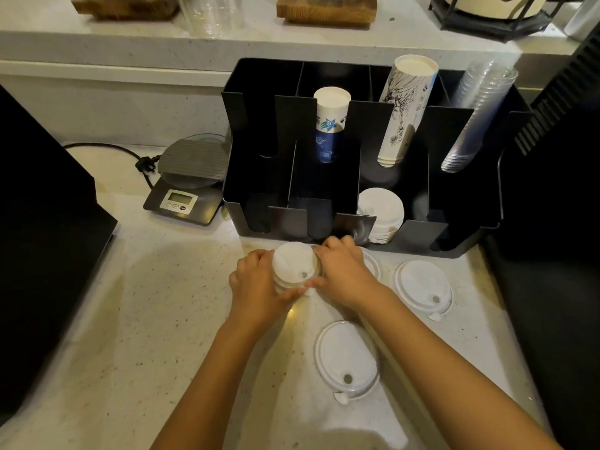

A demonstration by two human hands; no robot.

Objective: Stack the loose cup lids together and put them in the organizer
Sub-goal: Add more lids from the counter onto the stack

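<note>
while both hands press in on it, the small stack of lids [293, 267] sits on the counter [162, 319] just before the organizer [328, 177]: left hand [256, 284] cupping its left side, right hand [341, 274] gripping its right. squeezed unevenly, the lids may seat crooked, or the stack could splay once lifted. beneath the right hand a loose lid [373, 264] lies partly hidden, easily dragged by the wrist. two more lids, one right [422, 284] and one near [345, 355], remain unstacked. lids already in the organizer [380, 209] lean forward and might get knocked.
</note>
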